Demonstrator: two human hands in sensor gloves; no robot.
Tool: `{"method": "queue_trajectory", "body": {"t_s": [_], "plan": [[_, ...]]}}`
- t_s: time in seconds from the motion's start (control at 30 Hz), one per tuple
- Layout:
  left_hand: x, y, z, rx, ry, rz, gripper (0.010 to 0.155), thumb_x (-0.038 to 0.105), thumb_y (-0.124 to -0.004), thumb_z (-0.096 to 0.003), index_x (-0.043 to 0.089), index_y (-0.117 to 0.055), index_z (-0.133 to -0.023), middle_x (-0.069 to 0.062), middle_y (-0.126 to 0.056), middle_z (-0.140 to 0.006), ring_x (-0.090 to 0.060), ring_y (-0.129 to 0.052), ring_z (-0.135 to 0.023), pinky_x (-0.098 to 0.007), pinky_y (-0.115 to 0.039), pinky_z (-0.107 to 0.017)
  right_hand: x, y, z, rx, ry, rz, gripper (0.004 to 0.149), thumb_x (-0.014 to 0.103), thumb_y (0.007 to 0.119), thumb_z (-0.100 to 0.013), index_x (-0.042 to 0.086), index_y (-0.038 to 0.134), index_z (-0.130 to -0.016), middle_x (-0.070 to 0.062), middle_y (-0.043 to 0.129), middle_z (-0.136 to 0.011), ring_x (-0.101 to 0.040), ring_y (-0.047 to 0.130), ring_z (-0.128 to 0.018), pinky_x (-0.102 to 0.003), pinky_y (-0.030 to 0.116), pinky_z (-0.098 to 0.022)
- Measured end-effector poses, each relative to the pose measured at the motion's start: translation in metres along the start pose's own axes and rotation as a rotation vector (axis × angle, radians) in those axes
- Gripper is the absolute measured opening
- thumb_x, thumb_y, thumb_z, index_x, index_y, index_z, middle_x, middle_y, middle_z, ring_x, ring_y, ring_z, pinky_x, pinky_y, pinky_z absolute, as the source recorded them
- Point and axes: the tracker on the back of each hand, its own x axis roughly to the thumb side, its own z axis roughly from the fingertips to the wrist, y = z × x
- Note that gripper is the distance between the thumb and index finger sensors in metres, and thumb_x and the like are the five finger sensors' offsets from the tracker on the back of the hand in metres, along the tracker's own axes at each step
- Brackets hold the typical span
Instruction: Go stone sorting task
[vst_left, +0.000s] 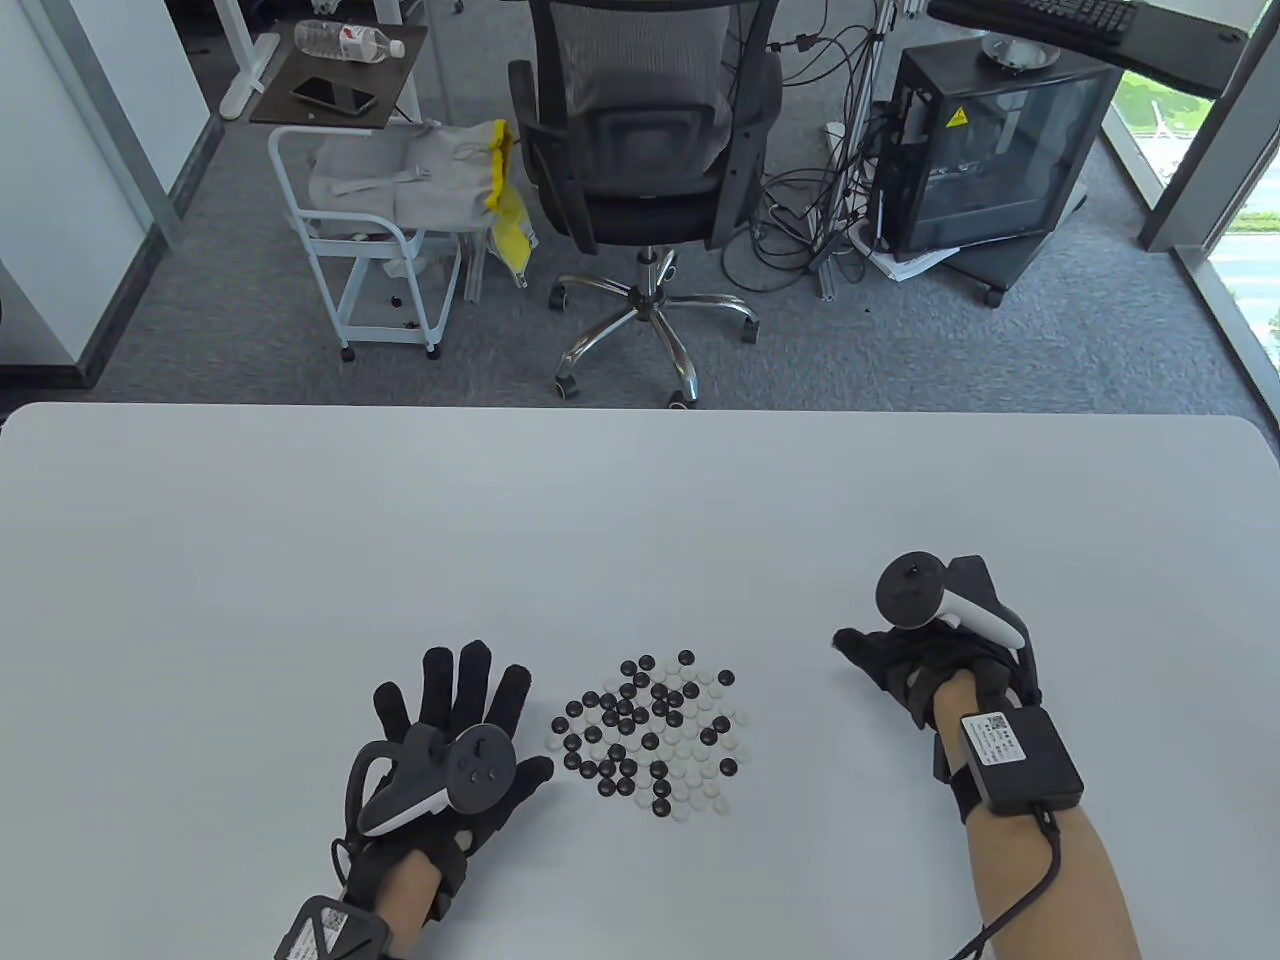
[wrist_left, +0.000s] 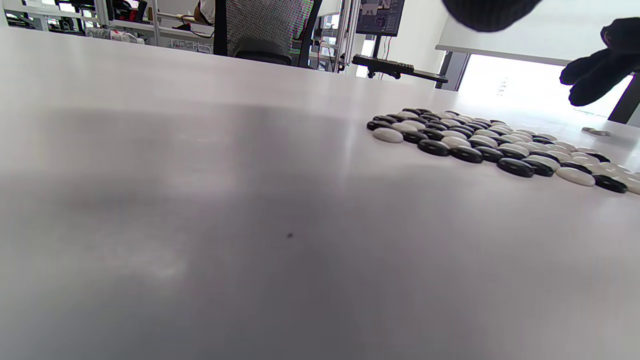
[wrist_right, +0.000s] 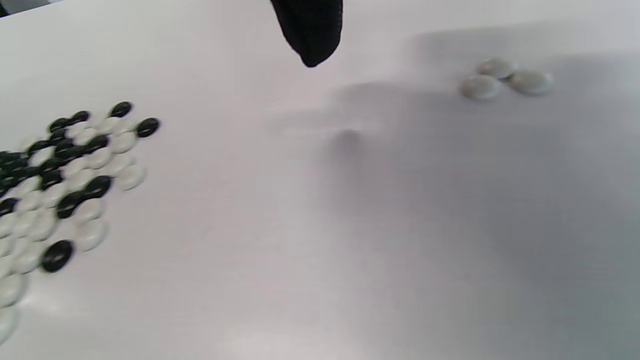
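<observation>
The mixed stones (vst_left: 648, 733) lie between the hands. The left hand (vst_left: 452, 745) rests flat just beside them, fingers straight and spread, holding nothing. The right hand (vst_left: 925, 660) hovers well apart, fingers curled; any hold cannot be told. Three white stones (wrist_right: 505, 79) sit near it, likely a started sorted group.
</observation>
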Motion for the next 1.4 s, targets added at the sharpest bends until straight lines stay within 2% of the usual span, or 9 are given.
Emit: {"method": "queue_trajectory", "body": {"t_s": [0.1, 0.23, 0.4, 0.57, 0.73, 0.93, 1.1, 1.4], "plan": [[0.001, 0.0, 0.0, -0.003, 0.0, -0.006, 0.087, 0.064, -0.049, -0.058, 0.019, -0.007, -0.119, -0.024, 0.015, -0.116, -0.053, 0.018, -0.097, -0.083, 0.003, -0.05, 0.031, 0.007, -0.003, 0.07, -0.107, 0.053, 0.071, 0.051, 0.047, -0.062, 0.004, 0.071, -0.11, -0.042, 0.015, -0.115, -0.068, -0.002, -0.094, -0.092, 0.01, -0.054], [0.001, 0.001, 0.001, 0.003, -0.002, -0.005, 0.086, 0.063, -0.05, -0.058, 0.019, -0.007, -0.119, -0.024, 0.015, -0.116, -0.053, 0.018, -0.097, -0.083, 0.002, -0.05, 0.06, 0.024, -0.008, 0.139, -0.217, 0.032, 0.071, 0.051, 0.048, -0.062, 0.004, 0.071, -0.11, -0.042, 0.015, -0.115, -0.068, -0.002, -0.094, -0.092, 0.01, -0.053], [0.0, 0.001, 0.001, 0.01, -0.004, 0.002, 0.087, 0.064, -0.049, -0.0581, 0.019, -0.007, -0.119, -0.024, 0.015, -0.116, -0.053, 0.018, -0.097, -0.083, 0.003, -0.05, 0.077, 0.043, -0.015, 0.177, -0.268, 0.072, 0.071, 0.052, 0.047, -0.062, 0.005, 0.066, -0.112, -0.042, 0.012, -0.114, -0.069, -0.003, -0.092, -0.092, 0.01, -0.053], [-0.001, 0.001, 0.001, 0.012, -0.002, 0.006, 0.087, 0.063, -0.05, -0.058, 0.019, -0.007, -0.119, -0.024, 0.015, -0.116, -0.053, 0.018, -0.097, -0.083, 0.003, -0.05, 0.079, 0.055, -0.022, 0.196, -0.264, 0.095, 0.071, 0.051, 0.047, -0.062, 0.005, 0.061, -0.114, -0.042, 0.01, -0.114, -0.068, -0.004, -0.092, -0.092, 0.009, -0.053], [-0.001, 0.001, 0.002, 0.014, -0.001, 0.009, 0.086, 0.063, -0.05, -0.058, 0.019, -0.007, -0.119, -0.024, 0.015, -0.116, -0.053, 0.018, -0.097, -0.083, 0.003, -0.05, 0.065, 0.05, -0.024, 0.174, -0.202, 0.088, 0.072, 0.051, 0.047, -0.062, 0.005, 0.062, -0.114, -0.042, 0.01, -0.114, -0.068, -0.004, -0.092, -0.092, 0.009, -0.053], [-0.001, 0.001, 0.002, 0.013, -0.002, 0.008, 0.087, 0.063, -0.05, -0.058, 0.019, -0.007, -0.119, -0.024, 0.015, -0.116, -0.053, 0.018, -0.097, -0.083, 0.003, -0.05, 0.021, 0.031, -0.023, 0.068, -0.008, 0.079, 0.073, 0.051, 0.046, -0.062, 0.003, 0.062, -0.114, -0.043, 0.01, -0.113, -0.068, -0.005, -0.092, -0.092, 0.007, -0.052], [-0.001, 0.001, 0.002, 0.014, -0.001, 0.007, 0.086, 0.063, -0.05, -0.058, 0.019, -0.007, -0.119, -0.024, 0.015, -0.116, -0.053, 0.018, -0.097, -0.083, 0.003, -0.05, -0.014, 0.022, -0.02, 0.002, 0.121, -0.019, 0.074, 0.051, 0.045, -0.062, 0.002, 0.061, -0.115, -0.044, 0.009, -0.113, -0.069, -0.006, -0.091, -0.092, 0.006, -0.051], [-0.001, 0.001, 0.002, 0.009, 0.0, 0.005, 0.086, 0.063, -0.05, -0.0581, 0.02, -0.007, -0.119, -0.024, 0.015, -0.116, -0.053, 0.018, -0.097, -0.083, 0.003, -0.05, -0.051, 0.017, -0.012, -0.064, 0.245, -0.063, 0.075, 0.051, 0.045, -0.062, 0.001, 0.06, -0.115, -0.045, 0.008, -0.112, -0.069, -0.006, -0.09, -0.092, 0.006, -0.05]]}}
